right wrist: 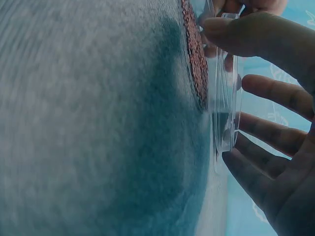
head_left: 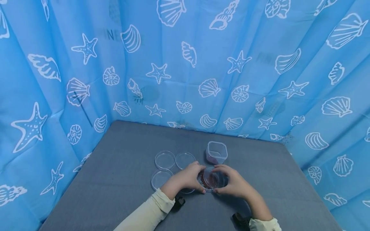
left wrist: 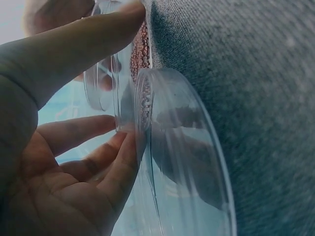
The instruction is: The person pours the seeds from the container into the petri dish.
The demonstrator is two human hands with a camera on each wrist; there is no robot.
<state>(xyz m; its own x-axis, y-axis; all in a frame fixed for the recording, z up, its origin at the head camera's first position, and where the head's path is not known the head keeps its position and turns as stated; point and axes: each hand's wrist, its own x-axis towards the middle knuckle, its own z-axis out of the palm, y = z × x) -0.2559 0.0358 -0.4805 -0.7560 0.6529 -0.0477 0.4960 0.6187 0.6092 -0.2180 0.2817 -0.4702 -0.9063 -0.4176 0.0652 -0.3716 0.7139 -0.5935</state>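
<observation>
A clear round petri dish holding small reddish-brown grains (left wrist: 140, 54) stands on the table in front of me. My left hand (head_left: 189, 176) holds this dish at its left side, thumb near and fingers on the far side. A clear round lid (right wrist: 227, 98) is in my right hand (head_left: 233, 183), gripped at its edge between thumb and fingers. In the head view the lid is tilted and overlaps the right part of the dish. Beside the left hand, another clear dish (left wrist: 197, 147) shows large in the left wrist view.
Clear round dishes lie left of my hands: one at the back (head_left: 165, 159), one beside it (head_left: 185, 159) and one nearer (head_left: 161, 179). A square clear container (head_left: 217, 150) with reddish contents stands behind. The grey table (head_left: 130, 186) meets a blue shell-patterned curtain (head_left: 173, 64).
</observation>
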